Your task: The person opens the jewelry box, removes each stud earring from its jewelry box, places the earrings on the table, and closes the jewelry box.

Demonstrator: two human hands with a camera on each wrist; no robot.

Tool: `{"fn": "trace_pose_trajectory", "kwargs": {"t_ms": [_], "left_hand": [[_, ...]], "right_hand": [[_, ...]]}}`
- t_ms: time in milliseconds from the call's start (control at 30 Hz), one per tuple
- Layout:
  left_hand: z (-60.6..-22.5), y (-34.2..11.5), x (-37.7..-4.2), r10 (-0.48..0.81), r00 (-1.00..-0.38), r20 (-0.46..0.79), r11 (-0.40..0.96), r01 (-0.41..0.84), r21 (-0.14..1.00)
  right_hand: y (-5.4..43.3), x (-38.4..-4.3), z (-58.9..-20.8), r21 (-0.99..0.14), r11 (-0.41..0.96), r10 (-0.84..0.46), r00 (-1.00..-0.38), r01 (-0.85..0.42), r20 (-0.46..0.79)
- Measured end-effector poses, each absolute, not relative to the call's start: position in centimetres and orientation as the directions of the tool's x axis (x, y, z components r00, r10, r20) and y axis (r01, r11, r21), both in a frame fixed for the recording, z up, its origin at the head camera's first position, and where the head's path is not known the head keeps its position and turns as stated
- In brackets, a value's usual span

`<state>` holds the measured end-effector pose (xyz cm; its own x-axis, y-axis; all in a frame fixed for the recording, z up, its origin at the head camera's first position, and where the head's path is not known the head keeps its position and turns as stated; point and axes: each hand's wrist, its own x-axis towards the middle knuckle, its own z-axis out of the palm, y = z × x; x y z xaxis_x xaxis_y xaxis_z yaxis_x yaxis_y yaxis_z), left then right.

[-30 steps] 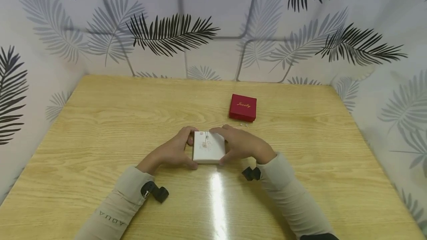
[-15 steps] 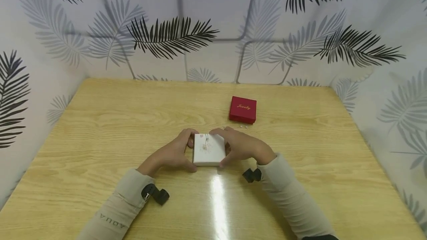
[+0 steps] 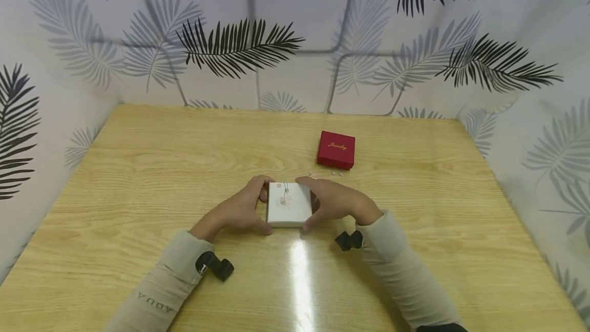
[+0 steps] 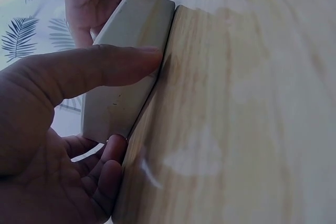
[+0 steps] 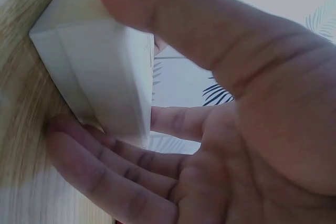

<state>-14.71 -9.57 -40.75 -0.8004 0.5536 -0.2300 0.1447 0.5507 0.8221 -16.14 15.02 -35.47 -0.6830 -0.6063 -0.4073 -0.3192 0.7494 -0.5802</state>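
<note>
A square white box (image 3: 289, 205) with a faint printed drawing and a small red mark on its lid lies flat on the wooden table. My left hand (image 3: 246, 207) grips it from the left, thumb at the near corner and fingers toward the far one. On the opposite side my right hand (image 3: 335, 200) holds it likewise, its index finger over the far right corner. In the left wrist view the left thumb lies along the side of the box (image 4: 113, 108). The right wrist view shows the right thumb against the box wall (image 5: 94, 72), with a seam visible.
Behind the hands sits a red box (image 3: 336, 149) with gold "Jewelry" lettering. Two tiny shiny pieces (image 3: 337, 173) lie just in front of it, and a thin fine strand (image 3: 318, 176) beside them. A leaf-patterned curtain (image 3: 295, 35) borders the wooden table (image 3: 184, 137).
My right index finger has drawn back slightly to the right along the far edge of the white box. The left hand and both boxes stay in place.
</note>
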Motion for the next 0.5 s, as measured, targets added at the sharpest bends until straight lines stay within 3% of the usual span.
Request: {"fn": "trace_pose_trajectory", "kwargs": {"t_ms": [500], "left_hand": [[-40.39,-9.61,-14.84,0.551,-0.801,-0.233,0.543,0.132,0.830]], "right_hand": [[15.05,-16.40,-35.30,-0.596,0.738,-0.616,-0.675,-0.315,-0.406]]}}
